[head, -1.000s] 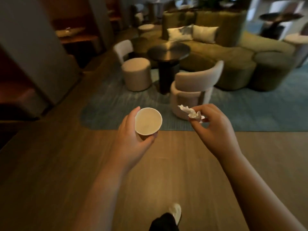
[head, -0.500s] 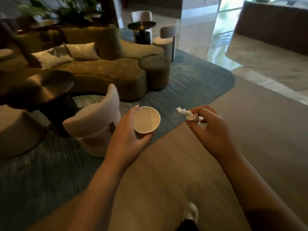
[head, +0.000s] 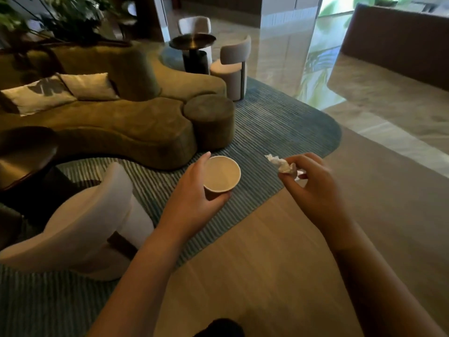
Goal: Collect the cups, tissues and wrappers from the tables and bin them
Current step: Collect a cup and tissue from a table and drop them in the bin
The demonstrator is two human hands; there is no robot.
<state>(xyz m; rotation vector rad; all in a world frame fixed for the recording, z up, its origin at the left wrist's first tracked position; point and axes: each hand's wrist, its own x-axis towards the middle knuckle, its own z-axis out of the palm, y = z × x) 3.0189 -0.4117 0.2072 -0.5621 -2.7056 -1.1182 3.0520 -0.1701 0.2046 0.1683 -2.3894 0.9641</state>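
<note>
left hand [head: 194, 203]: fingers curled round paper cup [head: 221, 174], upright, mouth open, held over rug [head: 267, 132] edge
right hand [head: 315, 190]: fingertips pinch crumpled tissue [head: 281, 164], right of cup, apart
near left: white chair [head: 80, 222]
far: 1 round table [head: 193, 41]

No words, numbers, labels or signs are showing clearly enough to be read on anything in this room.
</note>
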